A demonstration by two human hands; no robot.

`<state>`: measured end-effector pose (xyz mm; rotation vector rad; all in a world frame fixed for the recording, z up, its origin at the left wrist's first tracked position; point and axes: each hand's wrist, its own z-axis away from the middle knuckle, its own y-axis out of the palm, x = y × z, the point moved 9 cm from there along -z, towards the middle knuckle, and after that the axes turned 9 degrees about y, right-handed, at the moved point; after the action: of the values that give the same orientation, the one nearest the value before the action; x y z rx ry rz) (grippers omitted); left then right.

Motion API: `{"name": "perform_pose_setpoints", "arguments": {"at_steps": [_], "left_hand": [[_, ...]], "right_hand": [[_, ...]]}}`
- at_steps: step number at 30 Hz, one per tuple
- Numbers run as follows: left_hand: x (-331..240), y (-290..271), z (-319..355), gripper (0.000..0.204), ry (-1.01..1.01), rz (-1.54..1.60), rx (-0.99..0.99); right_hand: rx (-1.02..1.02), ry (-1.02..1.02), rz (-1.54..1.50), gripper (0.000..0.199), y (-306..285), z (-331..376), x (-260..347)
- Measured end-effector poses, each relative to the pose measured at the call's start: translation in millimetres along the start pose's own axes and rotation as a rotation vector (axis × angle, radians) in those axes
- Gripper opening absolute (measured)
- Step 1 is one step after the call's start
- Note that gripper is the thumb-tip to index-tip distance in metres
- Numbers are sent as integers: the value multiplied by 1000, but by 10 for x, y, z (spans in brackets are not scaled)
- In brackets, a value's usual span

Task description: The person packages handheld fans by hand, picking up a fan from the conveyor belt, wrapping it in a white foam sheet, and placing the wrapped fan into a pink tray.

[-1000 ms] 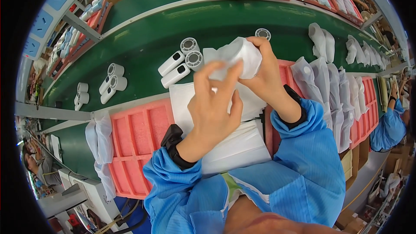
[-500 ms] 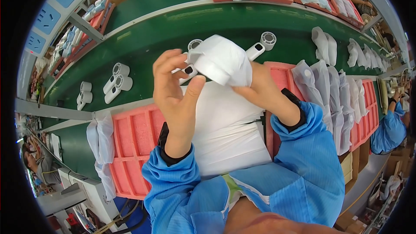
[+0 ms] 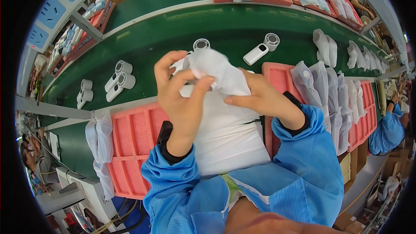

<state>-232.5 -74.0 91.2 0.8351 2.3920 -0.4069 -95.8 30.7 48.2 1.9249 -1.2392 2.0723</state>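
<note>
Both hands hold a white pouch point(image 3: 216, 71) above the bench's near edge: left hand point(image 3: 182, 99) fingers clamped on its top, right hand point(image 3: 262, 102) fingers pinching its side, over a pink foam tray point(image 3: 134, 138).

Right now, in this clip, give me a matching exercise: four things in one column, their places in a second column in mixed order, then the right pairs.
Things:
1. white pouch
2. white handheld fan
3. pink foam tray
4. stack of white pouches

Places:
A. lying alone on the green belt, beyond the right hand
B. under both forearms, on the bench
C. pinched between both hands, left hand on top
D. left of the left forearm

Pairs: 1-C, 2-A, 3-D, 4-B
</note>
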Motion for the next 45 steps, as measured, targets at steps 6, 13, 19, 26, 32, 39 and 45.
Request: {"name": "perform_pose_setpoints", "arguments": {"at_steps": [6, 13, 19, 26, 32, 39, 45], "left_hand": [[243, 33, 90, 14, -225, 131, -45], [516, -156, 33, 11, -298, 69, -142], [372, 329, 133, 20, -150, -106, 84], [504, 1098, 767, 31, -10, -327, 583], [424, 1145, 820, 25, 146, -397, 597], [510, 1055, 818, 14, 101, -332, 580], [685, 861, 807, 9, -138, -125, 528]], "right_hand": [[22, 184, -19, 46, -9, -12, -49], [68, 191, -114, 42, -86, -34, -75], [-157, 224, -130, 41, -296, -624, -812], [-368, 200, 801, 41, -353, -1047, -1497], [-785, 313, 977, 40, -1523, -800, -1248], [-422, 735, 1017, 53, -1473, -720, -1897], [-245, 664, 725, 58, -1288, -629, -1611]]}}
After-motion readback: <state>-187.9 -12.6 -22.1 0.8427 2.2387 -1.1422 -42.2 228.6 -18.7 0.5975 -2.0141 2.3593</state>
